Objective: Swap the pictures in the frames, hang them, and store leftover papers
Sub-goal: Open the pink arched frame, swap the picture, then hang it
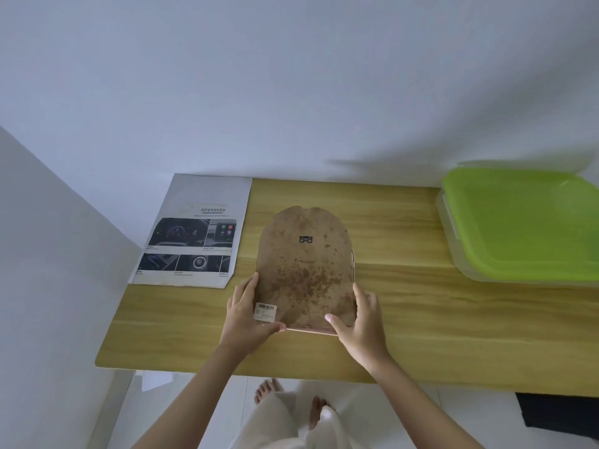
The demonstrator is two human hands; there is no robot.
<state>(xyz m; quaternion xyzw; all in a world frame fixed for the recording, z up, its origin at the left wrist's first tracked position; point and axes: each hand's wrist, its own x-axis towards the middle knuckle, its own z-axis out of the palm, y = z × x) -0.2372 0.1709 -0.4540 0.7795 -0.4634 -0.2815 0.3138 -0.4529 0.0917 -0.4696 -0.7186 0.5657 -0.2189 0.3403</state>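
An arch-topped picture frame [304, 270] lies face down on the wooden table [421, 319], showing its stained brown backing board, a small metal hanger and a barcode sticker. My left hand [248, 314] grips its lower left corner, thumb on the backing by the sticker. My right hand [358, 319] grips the lower right corner, thumb on the backing and fingers round the side edge. A printed sheet [194, 241] with car-interior photos and the word ADVANCED lies flat at the table's far left, apart from the frame.
A clear plastic box with a green lid [525, 225] stands at the table's far right. White walls close the back and the left side. A dark object [557, 413] sits under the table at the right. My bare feet are on the white floor below.
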